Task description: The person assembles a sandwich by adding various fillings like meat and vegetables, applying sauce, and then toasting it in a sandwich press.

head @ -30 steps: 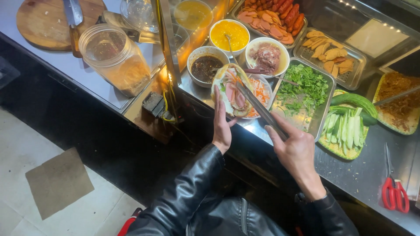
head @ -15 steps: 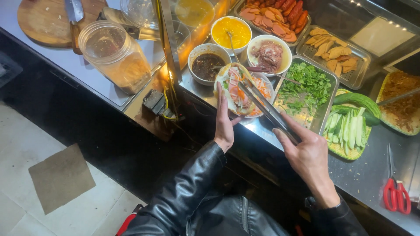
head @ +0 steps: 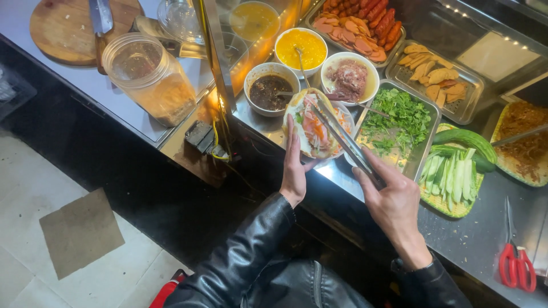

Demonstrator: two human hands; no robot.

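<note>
I see my left hand (head: 295, 171) at frame centre, fingers curled under the open filled sandwich (head: 313, 122), cupping it from the left. My right hand (head: 393, 199), lower right of centre, is pinched closed around metal tongs (head: 342, 137), whose tips reach up-left into the sandwich filling. Just above the sandwich: dark sauce bowl (head: 270, 90), yellow sauce bowl (head: 301, 49), meat bowl (head: 348, 77). Herb tray (head: 399, 122) right of the tongs, cucumber basket (head: 456, 171) further right, red scissors (head: 515, 259) lower right.
</note>
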